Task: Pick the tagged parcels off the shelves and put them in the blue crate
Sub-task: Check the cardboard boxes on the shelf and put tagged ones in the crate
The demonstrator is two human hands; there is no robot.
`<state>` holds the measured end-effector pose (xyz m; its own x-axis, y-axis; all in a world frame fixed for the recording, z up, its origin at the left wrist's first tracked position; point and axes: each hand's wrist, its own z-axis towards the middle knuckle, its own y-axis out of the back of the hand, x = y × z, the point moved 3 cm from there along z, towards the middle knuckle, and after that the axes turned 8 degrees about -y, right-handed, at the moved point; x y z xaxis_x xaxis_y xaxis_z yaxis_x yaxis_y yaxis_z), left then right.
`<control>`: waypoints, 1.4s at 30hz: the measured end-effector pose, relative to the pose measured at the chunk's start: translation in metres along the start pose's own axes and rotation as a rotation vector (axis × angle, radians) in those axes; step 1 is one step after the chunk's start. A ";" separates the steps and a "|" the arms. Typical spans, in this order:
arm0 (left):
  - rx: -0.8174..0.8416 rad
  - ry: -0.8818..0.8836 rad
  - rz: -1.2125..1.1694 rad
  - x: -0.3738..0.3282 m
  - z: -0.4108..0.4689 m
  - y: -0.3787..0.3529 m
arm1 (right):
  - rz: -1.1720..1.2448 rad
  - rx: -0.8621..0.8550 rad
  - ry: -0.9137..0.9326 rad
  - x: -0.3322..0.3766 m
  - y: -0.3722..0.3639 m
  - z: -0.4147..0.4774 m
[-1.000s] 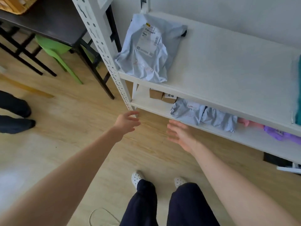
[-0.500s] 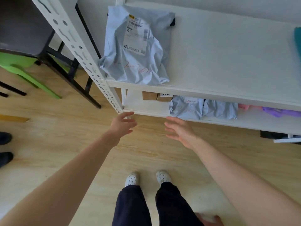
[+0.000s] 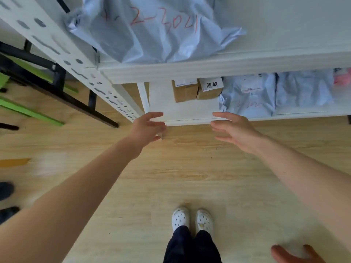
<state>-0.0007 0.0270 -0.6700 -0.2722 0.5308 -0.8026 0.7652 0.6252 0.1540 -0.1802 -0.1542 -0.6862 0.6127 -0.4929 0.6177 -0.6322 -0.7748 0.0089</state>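
Two small brown cardboard boxes stand side by side on the lower shelf (image 3: 182,111): the left box (image 3: 185,92) and the right box (image 3: 209,89), which carries a white tag with handwritten characters. My left hand (image 3: 147,127) and my right hand (image 3: 233,130) are both open and empty, fingers spread, at the lower shelf's front edge just below the boxes. A grey mailer bag (image 3: 247,95) with red writing lies right of the boxes, another grey bag (image 3: 303,90) beside it. A large grey bag (image 3: 152,29) marked in red lies on the upper shelf. No blue crate is in view.
The white perforated shelf post (image 3: 76,59) slants down at left. Black table legs (image 3: 57,88) and a green chair leg (image 3: 28,111) stand beyond it. A pink parcel (image 3: 341,78) shows at far right. Wooden floor (image 3: 190,177) lies below, with my white shoes (image 3: 191,219).
The view has closed in on the shelves and dropped lower. Both hands have reached forward to the lower shelf's front edge, nearer the two cardboard boxes.
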 end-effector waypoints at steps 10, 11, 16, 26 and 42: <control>0.002 -0.111 -0.018 0.002 0.111 -0.023 | 0.134 0.016 0.170 0.029 0.006 0.101; -0.008 -0.125 -0.018 -0.002 0.120 -0.024 | 0.134 0.012 0.186 0.034 0.004 0.109; -0.081 -0.155 0.007 -0.014 0.158 -0.028 | 0.140 -0.055 0.267 0.062 -0.004 0.143; -0.040 -0.077 0.002 -0.032 0.202 -0.028 | 0.040 -0.083 0.357 0.096 -0.023 0.181; 0.084 -0.095 0.063 -0.013 0.158 -0.019 | 0.013 0.038 0.309 0.061 -0.044 0.159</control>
<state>0.0806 -0.0820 -0.7530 -0.1691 0.5083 -0.8444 0.8261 0.5403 0.1598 -0.0396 -0.2131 -0.7745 0.4281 -0.3638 0.8273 -0.6173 -0.7863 -0.0263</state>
